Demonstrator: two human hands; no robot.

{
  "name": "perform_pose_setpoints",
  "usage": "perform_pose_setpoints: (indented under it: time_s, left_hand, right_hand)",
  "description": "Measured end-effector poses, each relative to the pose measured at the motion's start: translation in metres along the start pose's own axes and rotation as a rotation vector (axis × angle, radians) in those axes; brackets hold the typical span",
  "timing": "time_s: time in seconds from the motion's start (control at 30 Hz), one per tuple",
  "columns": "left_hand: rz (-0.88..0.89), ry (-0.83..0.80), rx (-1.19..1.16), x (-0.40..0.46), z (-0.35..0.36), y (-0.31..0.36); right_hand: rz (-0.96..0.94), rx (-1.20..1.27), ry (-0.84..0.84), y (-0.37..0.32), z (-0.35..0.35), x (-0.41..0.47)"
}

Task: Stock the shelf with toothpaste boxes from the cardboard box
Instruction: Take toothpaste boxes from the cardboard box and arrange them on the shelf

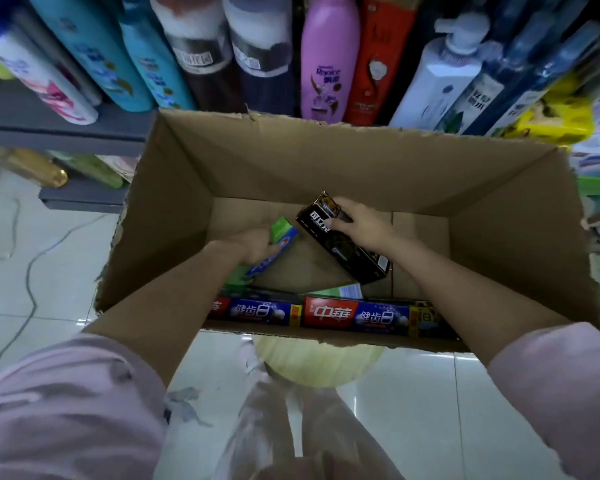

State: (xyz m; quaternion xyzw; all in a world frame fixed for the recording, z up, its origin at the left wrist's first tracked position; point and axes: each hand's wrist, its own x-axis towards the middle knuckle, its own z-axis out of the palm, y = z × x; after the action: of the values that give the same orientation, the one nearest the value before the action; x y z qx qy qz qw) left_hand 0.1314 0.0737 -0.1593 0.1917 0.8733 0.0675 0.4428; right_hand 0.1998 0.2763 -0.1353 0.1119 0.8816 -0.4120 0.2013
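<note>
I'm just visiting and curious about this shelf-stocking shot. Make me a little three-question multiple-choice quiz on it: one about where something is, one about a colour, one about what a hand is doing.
1. Where do the red-and-blue toothpaste boxes lie in the cardboard box?
A. along its near wall
B. along its far wall
C. outside it

2. What colour is the toothpaste box in the right hand?
A. white
B. black
C. yellow

3. What is the left hand doing?
A. hanging idle
B. pressing on the shelf
C. gripping a green-and-blue toothpaste box

Answers: 1 A, they line the wall nearest the person. 2 B, its faces are black. 3 C, its fingers curl round that box.
</note>
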Motion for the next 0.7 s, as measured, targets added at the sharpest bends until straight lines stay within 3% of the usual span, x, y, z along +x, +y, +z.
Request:
perform_pose_setpoints:
  time_s: [0.13, 0.37, 0.53, 0.7]
  left_hand:
    - [0.048, 0.218, -0.365, -0.019, -0.016, -0.006]
    - [0.403, 0.519, -0.984, -0.088, -0.051, 0.019]
    - [0.505, 0.669, -1.176, -0.142, -0.087, 0.033]
    - [0.522, 0.871, -1.217, -0.192, -0.141, 0.014]
  right_hand:
    - [-0.077, 0.189, 0.161, -0.017, -0.005, -0.009]
    - [-0.193, 0.421, 0.389, -0.085, -0.013, -0.033]
    - [-0.333, 0.456, 0.462, -0.154, -0.03, -0.053]
    - [-0.434, 0.555, 0.413, -0.235, -0.047, -0.052]
